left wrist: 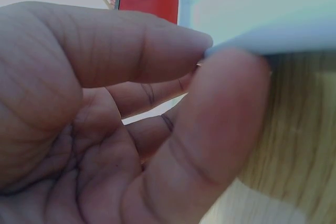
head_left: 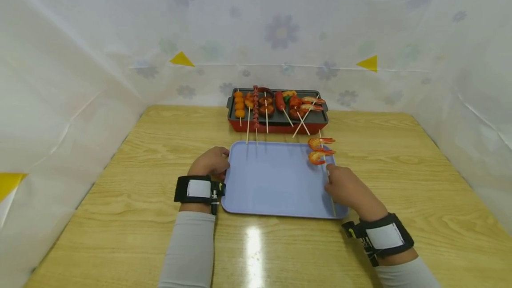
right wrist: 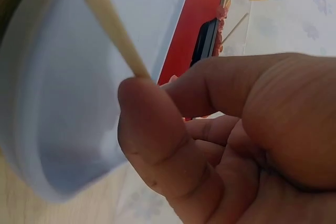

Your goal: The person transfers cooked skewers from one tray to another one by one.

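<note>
A pale blue-violet tray (head_left: 276, 181) lies on the table in front of the grill. My left hand (head_left: 211, 162) pinches its left edge; in the left wrist view the thumb and index finger meet at the tray's rim (left wrist: 236, 45). Between thumb and index finger, my right hand (head_left: 346, 188) holds the stick of a shrimp skewer (head_left: 317, 158) over the tray's right side. Two orange-red shrimps sit on the upper part of that stick. In the right wrist view the blunt end of the stick (right wrist: 113, 22) sticks out past the fingertips above the tray.
Behind the tray stands a red and black tabletop grill (head_left: 236, 124) with several skewers: orange balls (head_left: 238, 104), a sausage (head_left: 279, 100), mushrooms, and more shrimps (head_left: 312, 106). Some sticks jut over its front edge toward the tray. A flowered curtain (head_left: 282, 32) encloses the wooden table (head_left: 132, 199).
</note>
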{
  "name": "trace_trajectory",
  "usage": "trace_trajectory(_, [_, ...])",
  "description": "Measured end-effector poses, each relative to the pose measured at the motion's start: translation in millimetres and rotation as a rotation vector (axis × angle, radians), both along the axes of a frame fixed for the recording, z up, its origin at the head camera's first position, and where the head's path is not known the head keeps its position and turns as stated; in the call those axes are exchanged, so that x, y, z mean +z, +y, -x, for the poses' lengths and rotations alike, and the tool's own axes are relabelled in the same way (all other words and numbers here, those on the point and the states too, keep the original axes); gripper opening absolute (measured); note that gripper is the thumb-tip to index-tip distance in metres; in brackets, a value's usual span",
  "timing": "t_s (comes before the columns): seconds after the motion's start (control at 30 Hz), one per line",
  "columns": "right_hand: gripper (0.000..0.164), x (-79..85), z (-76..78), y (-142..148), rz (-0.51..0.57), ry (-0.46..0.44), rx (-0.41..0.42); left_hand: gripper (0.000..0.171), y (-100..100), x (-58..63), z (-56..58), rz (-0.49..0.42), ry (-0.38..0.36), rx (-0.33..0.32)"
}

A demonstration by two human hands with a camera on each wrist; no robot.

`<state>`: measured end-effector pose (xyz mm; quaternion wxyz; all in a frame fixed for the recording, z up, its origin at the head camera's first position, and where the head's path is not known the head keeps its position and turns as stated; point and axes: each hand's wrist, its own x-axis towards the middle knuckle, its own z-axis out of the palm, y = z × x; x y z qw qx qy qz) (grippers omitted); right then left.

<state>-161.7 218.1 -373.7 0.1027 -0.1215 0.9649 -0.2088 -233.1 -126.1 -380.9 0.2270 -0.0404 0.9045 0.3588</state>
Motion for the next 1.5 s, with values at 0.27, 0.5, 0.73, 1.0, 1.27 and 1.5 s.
trace_trajectory(0.27, [0.005,2.4,-1.7,2.8,0.029,-0.080,-0.031,0.054,-0.3,2.0,3.3,-0.003,0.007,-0.016])
trace_trajectory(0.5, [0.006,-2.8,0.5,0.4,-0.007,-0.125,-0.048,0.054,-0.4,4.4,3.4,-0.007,0.002,-0.001])
trace_trajectory(0.73, [0.012,-1.1,1.2,0.2,-0.070,-0.120,-0.085,0.055,-0.8,4.6,2.8,-0.019,0.004,0.003])
trace_trajectory(1.0, [0.054,3.3,2.4,3.2,-0.148,0.205,-0.003,0.056,-1.5,3.6,2.3,-0.019,0.009,0.001])
trace_trajectory(1.27, [0.098,-2.6,4.5,0.0,-0.246,0.277,0.091,0.056,-2.9,1.3,1.9,-0.022,-0.002,0.008])
trace_trajectory(1.5, [0.093,3.0,7.6,0.2,-0.272,0.296,0.098,0.055,-0.5,-0.2,-0.9,-0.024,0.011,0.007])
